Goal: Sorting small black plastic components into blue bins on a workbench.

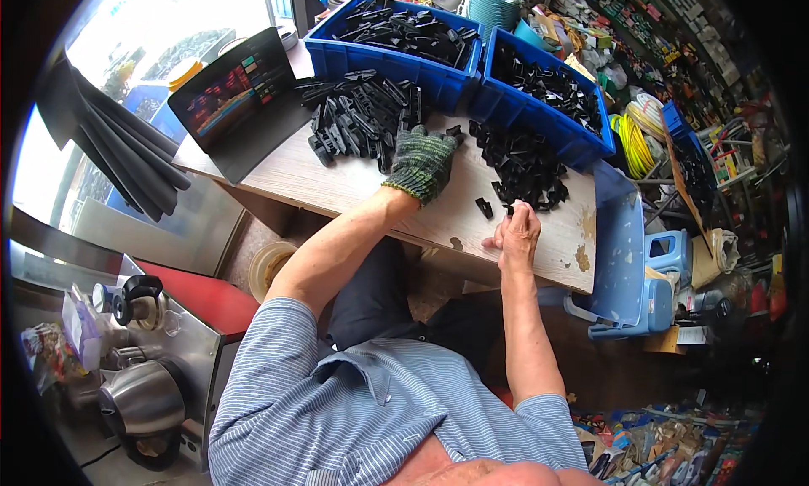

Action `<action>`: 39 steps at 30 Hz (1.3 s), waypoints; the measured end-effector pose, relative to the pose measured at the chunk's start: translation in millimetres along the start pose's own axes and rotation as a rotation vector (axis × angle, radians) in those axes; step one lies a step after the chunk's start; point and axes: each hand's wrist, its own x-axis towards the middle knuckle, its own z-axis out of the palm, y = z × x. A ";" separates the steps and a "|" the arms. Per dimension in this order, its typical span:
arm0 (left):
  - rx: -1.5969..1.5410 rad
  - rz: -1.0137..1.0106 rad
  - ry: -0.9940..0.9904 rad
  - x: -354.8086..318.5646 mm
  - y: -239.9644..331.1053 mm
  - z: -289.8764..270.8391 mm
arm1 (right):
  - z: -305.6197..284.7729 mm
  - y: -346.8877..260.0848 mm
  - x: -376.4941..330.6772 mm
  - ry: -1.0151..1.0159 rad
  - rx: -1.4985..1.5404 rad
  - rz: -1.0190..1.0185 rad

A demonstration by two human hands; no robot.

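My left hand (421, 164), in a grey-green knitted glove, is closed at the right edge of a pile of long black plastic parts (350, 120). A dark plastic piece (456, 133) shows at its fingertips; its full shape is hidden. My bare right hand (517, 236) pinches a small black plastic clip (509, 209) at the near edge of a heap of small black clips (522, 170). One loose clip (484, 207) lies on the table just left of that heap.
Two blue crates, one (455, 82) at the back and one (543, 136) at right, hold more black parts. A tablet (240, 90) stands on the pale wooden table (354, 191) at left. Blue plastic stools (645, 305) stand right; a steel kettle (147, 397) sits lower left.
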 end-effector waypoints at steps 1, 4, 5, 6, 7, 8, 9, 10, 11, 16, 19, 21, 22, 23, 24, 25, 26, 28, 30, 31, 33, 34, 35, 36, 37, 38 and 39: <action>0.022 0.018 0.061 -1.1 -0.2 2.8 | 1.3 -0.5 -0.2 0.010 0.011 -0.003; 0.014 -0.017 0.082 0.6 3.1 5.3 | 2.3 -1.6 -0.5 0.021 0.008 -0.004; -0.006 -0.015 0.126 0.7 2.8 4.8 | 2.2 -0.9 -0.5 0.020 0.007 -0.003; -0.026 -0.013 0.171 1.4 2.4 3.3 | 2.7 -0.3 0.4 0.019 0.010 -0.015; -0.024 -0.015 0.172 1.7 2.6 4.0 | 3.2 0.1 0.6 0.018 0.013 -0.027; 0.001 -0.022 0.100 1.8 3.4 5.3 | 3.5 0.1 -0.3 0.015 0.013 -0.027; 0.027 -0.030 0.029 2.2 3.5 6.7 | 4.4 -0.3 -1.0 0.028 0.015 -0.022; 0.030 -0.033 0.029 0.7 4.6 8.3 | 5.2 -0.3 -1.8 0.042 0.018 -0.017; -0.003 -0.019 0.014 -3.2 7.1 10.2 | 5.0 0.1 -1.8 0.038 0.018 -0.015; 0.028 -0.034 0.014 -12.0 19.9 8.3 | -0.2 -2.6 -3.0 0.053 0.023 -0.015; 0.045 -0.002 0.116 -13.2 11.5 8.6 | 4.0 -5.1 -1.9 0.075 0.032 0.006; 0.031 0.047 0.123 -18.0 6.9 10.3 | 7.0 -4.1 -1.4 0.058 0.054 0.007; 0.075 0.074 0.167 -21.2 7.9 13.4 | 7.0 -3.9 -1.7 0.078 0.054 0.018; 0.049 0.065 0.157 -21.8 8.8 15.4 | 6.7 -2.9 -1.0 0.088 0.049 0.003; 0.028 0.053 0.147 -21.5 10.0 12.5 | 7.5 -2.7 -0.5 0.094 0.045 -0.011; -0.015 0.064 0.170 -22.4 11.2 9.3 | 6.5 -3.7 -0.4 0.083 0.070 0.005; -0.024 0.069 0.166 -23.4 14.9 6.8 | 5.9 -4.3 -1.4 0.095 0.067 0.007; -0.223 0.117 0.267 -25.8 22.4 -1.2 | 6.4 -5.3 -2.7 0.124 0.080 0.033; -0.311 0.095 0.208 -34.3 34.0 -9.8 | 5.3 -6.1 -2.7 0.128 0.058 0.022; -0.536 -0.004 0.141 -41.0 43.0 -12.3 | 2.9 -5.1 -1.8 0.134 0.082 0.013; -0.903 -0.129 0.049 -50.4 57.9 -11.6 | 2.7 -4.9 -1.9 0.134 0.139 -0.014; -1.030 -0.116 -0.028 -53.2 62.9 -19.8 | 4.7 -5.9 -2.9 0.137 0.136 -0.010; -1.031 -0.100 -0.035 -57.2 66.7 -10.6 | 6.4 -7.2 -3.8 0.179 0.148 0.018; -1.038 -0.079 -0.043 -57.5 73.4 -10.7 | 6.2 -10.2 -5.2 0.227 0.160 0.042; -1.030 -0.082 -0.109 -58.9 78.2 -13.0 | 2.9 -9.0 -5.0 0.218 0.157 0.013; -1.038 -0.077 -0.114 -57.4 80.9 -13.3 | -0.6 -4.1 -2.1 0.228 0.154 0.012; -1.040 -0.101 -0.150 -55.6 82.7 -12.6 | -1.7 0.1 1.5 0.224 0.144 0.013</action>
